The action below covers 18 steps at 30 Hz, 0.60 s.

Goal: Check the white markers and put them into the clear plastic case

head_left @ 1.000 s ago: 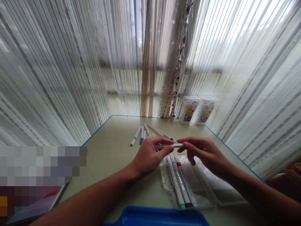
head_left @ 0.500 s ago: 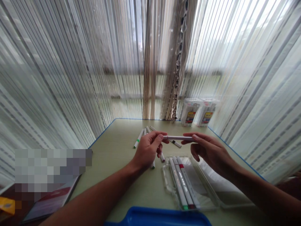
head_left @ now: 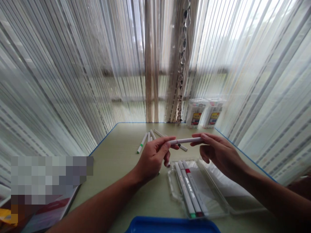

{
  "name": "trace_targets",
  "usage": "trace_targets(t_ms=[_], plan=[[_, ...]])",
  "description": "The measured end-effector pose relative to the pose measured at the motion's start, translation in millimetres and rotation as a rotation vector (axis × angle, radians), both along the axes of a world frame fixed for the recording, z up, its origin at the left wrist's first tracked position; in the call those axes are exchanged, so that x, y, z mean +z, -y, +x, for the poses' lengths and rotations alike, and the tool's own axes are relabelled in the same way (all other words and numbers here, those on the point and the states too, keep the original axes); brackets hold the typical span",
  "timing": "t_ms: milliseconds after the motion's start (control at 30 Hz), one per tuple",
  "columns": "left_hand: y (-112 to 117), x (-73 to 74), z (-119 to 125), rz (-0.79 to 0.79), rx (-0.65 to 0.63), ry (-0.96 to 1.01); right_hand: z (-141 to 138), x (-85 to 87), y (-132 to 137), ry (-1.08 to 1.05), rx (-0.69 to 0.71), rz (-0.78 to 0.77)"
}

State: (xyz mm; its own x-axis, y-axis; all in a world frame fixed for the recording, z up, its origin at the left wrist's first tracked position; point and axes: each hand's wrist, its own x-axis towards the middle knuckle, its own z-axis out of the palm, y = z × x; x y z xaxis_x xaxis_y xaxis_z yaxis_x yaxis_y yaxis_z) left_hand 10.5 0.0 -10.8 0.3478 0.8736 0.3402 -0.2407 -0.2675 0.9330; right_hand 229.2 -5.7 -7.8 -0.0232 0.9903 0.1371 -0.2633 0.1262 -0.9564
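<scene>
A white marker pen [head_left: 186,140] is held level above the table, one end in each hand. My left hand [head_left: 154,157] pinches its left end and my right hand [head_left: 218,153] pinches its right end. Below the hands an open clear plastic case [head_left: 209,194] lies on the table with three markers [head_left: 189,191] in its left half. Several loose markers [head_left: 145,140] lie on the table beyond my left hand, some hidden behind it.
Two boxed marker sets [head_left: 204,113] stand at the far right corner by the striped curtains. A blue tray edge [head_left: 170,225] lies at the near table edge. A booklet [head_left: 48,212] sits at the left. The pale green table [head_left: 116,161] has a blue rim.
Both hands have lifted the marker a little higher above the case and away from me. The hands moved apart along it, so more of the pen shows between them.
</scene>
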Motion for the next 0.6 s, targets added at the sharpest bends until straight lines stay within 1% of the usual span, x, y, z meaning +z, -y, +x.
trace_targets(t_ms=[167,233,467,533,600], plan=[[4.8,4.3,-0.7,-0.023,-0.146,0.001,-1.1,1.8,0.2,-0.066,-0.042,-0.013],[6.8,4.9,-1.2,-0.033,-0.181,-0.003,-1.6,1.8,-0.1,-0.078,-0.042,-0.034],[10.0,5.0,-2.4,-0.058,-0.24,-0.027,-2.4,0.3,0.1,-0.061,-0.022,-0.042],[10.3,5.3,-1.9,-0.058,-0.23,-0.046,-2.2,0.3,0.3,-0.058,-0.029,-0.039],[10.0,5.7,-1.0,-0.044,-0.194,-0.067,-1.9,0.4,-0.1,-0.059,-0.046,-0.024]])
